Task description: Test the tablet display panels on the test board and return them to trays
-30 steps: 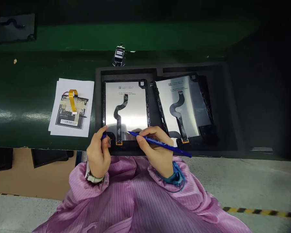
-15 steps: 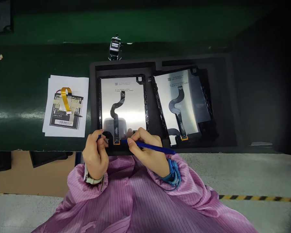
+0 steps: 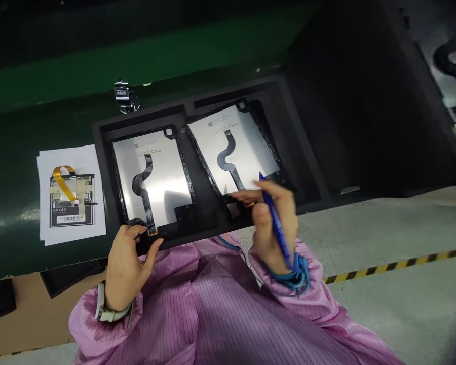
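Note:
My right hand (image 3: 275, 228) has a blue pen (image 3: 276, 223) in its grip, tip pointing up and away. Its stretched fingers reach over the lower end of the right display panel (image 3: 233, 147), hiding part of that panel's flex cable (image 3: 225, 158). At the near edge of the left display panel (image 3: 165, 187) is my left hand (image 3: 125, 263), thumb and fingers apart on either side of the orange-edged end of the black flex cable (image 3: 146, 203). Whether it presses on the panel, I cannot tell. Both silver-backed panels lie in a black foam tray (image 3: 203, 200), the right one tilted.
Left of the tray, white paper (image 3: 99, 223) bears a battery and circuit board (image 3: 72, 203) with a yellow ribbon cable. A metal tally counter (image 3: 123, 96) stands behind the tray. A dark wall (image 3: 349, 111) rises at right. Another panel (image 3: 433, 76) shows far right.
My view has swung right. My right hand with the pen has gone from the left panel to the right one. My left hand has spread its fingers; the blue bit by them no longer shows.

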